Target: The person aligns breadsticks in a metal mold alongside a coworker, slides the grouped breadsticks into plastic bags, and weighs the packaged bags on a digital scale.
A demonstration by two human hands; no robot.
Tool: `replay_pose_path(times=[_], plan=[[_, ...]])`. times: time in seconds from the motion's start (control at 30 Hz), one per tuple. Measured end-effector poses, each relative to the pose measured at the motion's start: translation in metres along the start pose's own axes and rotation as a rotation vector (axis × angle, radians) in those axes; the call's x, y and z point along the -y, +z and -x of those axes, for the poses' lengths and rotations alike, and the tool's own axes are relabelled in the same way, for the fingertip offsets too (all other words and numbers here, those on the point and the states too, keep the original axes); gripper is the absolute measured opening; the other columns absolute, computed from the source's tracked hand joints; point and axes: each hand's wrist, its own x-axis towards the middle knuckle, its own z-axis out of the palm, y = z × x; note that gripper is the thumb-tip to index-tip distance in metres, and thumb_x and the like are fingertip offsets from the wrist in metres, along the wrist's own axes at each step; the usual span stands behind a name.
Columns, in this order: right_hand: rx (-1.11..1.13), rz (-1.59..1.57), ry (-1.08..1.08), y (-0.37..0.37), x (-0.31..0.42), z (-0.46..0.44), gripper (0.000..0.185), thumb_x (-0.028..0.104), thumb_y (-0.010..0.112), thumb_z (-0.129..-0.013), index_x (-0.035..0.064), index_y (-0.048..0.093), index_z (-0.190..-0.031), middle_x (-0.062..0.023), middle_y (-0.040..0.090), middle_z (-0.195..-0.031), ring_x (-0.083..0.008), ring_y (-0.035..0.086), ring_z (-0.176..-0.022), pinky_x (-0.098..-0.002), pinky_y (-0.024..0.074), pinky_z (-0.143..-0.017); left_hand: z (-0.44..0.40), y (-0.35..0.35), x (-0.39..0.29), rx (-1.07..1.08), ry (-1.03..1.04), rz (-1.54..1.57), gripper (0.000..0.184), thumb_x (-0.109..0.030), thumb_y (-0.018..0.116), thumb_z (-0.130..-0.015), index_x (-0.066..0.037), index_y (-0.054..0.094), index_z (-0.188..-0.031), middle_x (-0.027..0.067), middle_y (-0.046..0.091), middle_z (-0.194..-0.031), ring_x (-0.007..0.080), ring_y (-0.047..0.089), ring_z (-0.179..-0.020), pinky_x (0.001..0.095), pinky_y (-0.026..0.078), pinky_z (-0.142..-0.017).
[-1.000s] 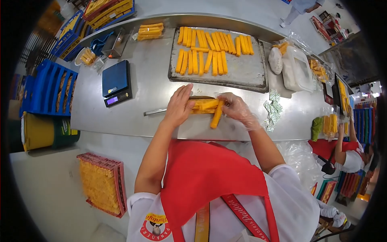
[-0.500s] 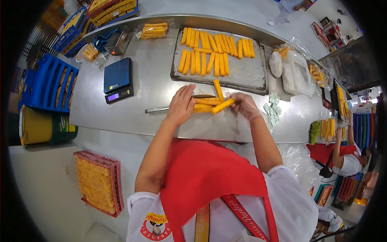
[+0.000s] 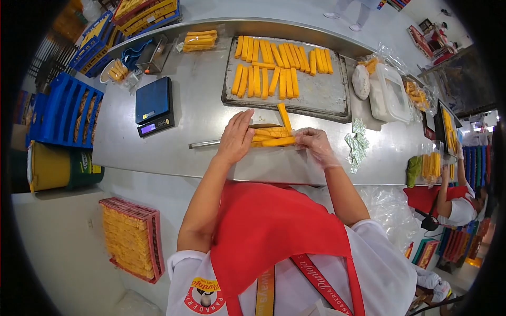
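Observation:
My left hand (image 3: pixel 235 136) is bare and lies across a narrow metal holder (image 3: pixel 204 143), its fingers stretched out close together. Several yellow breadsticks (image 3: pixel 271 132) lie in the holder just right of that hand. My right hand (image 3: pixel 314 144), in a clear plastic glove, has its fingers closed on the right end of a breadstick (image 3: pixel 279 141) lying along the near side of the group. Another breadstick (image 3: pixel 284 117) leans up and away from the group, near the tray's front edge. The palm sides of both hands are hidden.
Beyond my hands, a metal baking tray (image 3: pixel 324 90) bears rows of breadsticks. A digital scale (image 3: pixel 154 105) stands left; bagged breadsticks (image 3: pixel 200 40) lie behind it. Crumpled patterned wrappers (image 3: pixel 358 146) and a plastic tub (image 3: pixel 391 95) are right. A co-worker (image 3: pixel 448 203) works at the far right.
My right hand has lowered its breadstick from a slant to lie beside the others in the metal holder. My left hand has stayed almost in place.

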Motion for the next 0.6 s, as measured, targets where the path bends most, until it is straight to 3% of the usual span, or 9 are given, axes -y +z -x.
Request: replay_pose_path(times=[0.07,0.17,0.27,0.3,0.33,0.4,0.5,0.6], plan=[[0.044,0.153,-0.199,0.000,-0.010,-0.005,0.018,-0.002,0.070,-0.083,-0.0037,0.068,-0.101,-0.0081,0.067,-0.087,-0.0139,0.065,-0.074,-0.0255,0.0549,-0.068,0.000,0.001,0.001,-0.005,-0.006,0.002,0.051,-0.030,0.042,-0.103,-0.005,0.040,-0.147,0.0184,0.049,-0.145,0.0395,0.042,-0.134,0.0455,0.032,-0.114],[0.036,0.435,-0.295,0.010,-0.023,-0.006,0.015,0.002,0.073,-0.083,0.0001,0.072,-0.098,-0.0044,0.067,-0.084,-0.0135,0.063,-0.078,-0.0266,0.0527,-0.073,-0.001,0.001,0.000,0.008,-0.002,0.002,0.052,-0.028,0.043,-0.102,-0.004,0.039,-0.148,0.0183,0.048,-0.145,0.0395,0.042,-0.134,0.0454,0.032,-0.114],[0.048,0.258,-0.349,0.035,-0.009,0.015,0.017,0.005,0.076,-0.081,-0.0005,0.072,-0.097,-0.0040,0.067,-0.089,-0.0118,0.063,-0.082,-0.0261,0.0525,-0.075,-0.002,0.000,0.000,-0.009,0.012,0.034,0.051,-0.028,0.046,-0.100,-0.001,0.042,-0.144,0.0196,0.048,-0.145,0.0398,0.042,-0.133,0.0466,0.033,-0.113],[-0.086,0.367,-0.305,0.033,-0.009,0.007,0.027,0.012,0.080,-0.078,-0.0011,0.072,-0.100,-0.0094,0.069,-0.095,-0.0184,0.067,-0.087,-0.0301,0.0543,-0.079,-0.002,0.000,-0.002,-0.013,0.017,0.032,0.051,-0.028,0.046,-0.100,-0.001,0.042,-0.144,0.0196,0.048,-0.145,0.0398,0.042,-0.133,0.0466,0.033,-0.113],[-0.088,0.367,-0.311,0.029,-0.009,0.003,0.027,0.012,0.080,-0.078,-0.0011,0.072,-0.100,-0.0094,0.069,-0.095,-0.0184,0.067,-0.087,-0.0301,0.0543,-0.079,0.000,0.000,-0.004,-0.071,0.002,0.038,0.046,-0.025,0.048,-0.099,-0.001,0.046,-0.137,0.0211,0.048,-0.144,0.0404,0.043,-0.132,0.0475,0.033,-0.112],[-0.386,0.818,-0.339,0.023,-0.006,-0.001,0.035,0.017,0.079,-0.077,-0.0016,0.070,-0.105,-0.0164,0.069,-0.102,-0.0295,0.069,-0.094,-0.0364,0.0551,-0.083,0.005,0.000,-0.009,-0.129,0.000,0.043,0.040,-0.023,0.051,-0.097,0.000,0.051,-0.130,0.0225,0.049,-0.142,0.0411,0.043,-0.131,0.0483,0.034,-0.111],[-0.259,1.051,-0.535,0.012,-0.010,-0.008,0.037,0.020,0.074,-0.079,-0.0009,0.069,-0.109,-0.0221,0.068,-0.104,-0.0370,0.068,-0.098,-0.0413,0.0546,-0.085,0.016,0.004,-0.013,-0.166,-0.044,0.031,0.021,-0.014,0.054,-0.092,-0.002,0.056,-0.109,0.0244,0.050,-0.139,0.0435,0.043,-0.131,0.0514,0.033,-0.111],[-0.296,1.015,-0.445,0.007,-0.017,-0.018,0.036,0.020,0.070,-0.080,-0.0006,0.069,-0.110,-0.0233,0.068,-0.105,-0.0369,0.067,-0.098,-0.0419,0.0545,-0.086,0.021,0.010,-0.012,-0.150,-0.038,-0.016,0.023,-0.013,0.054,-0.091,-0.001,0.056,-0.111,0.0237,0.048,-0.140,0.0439,0.041,-0.133,0.0520,0.032,-0.112]])
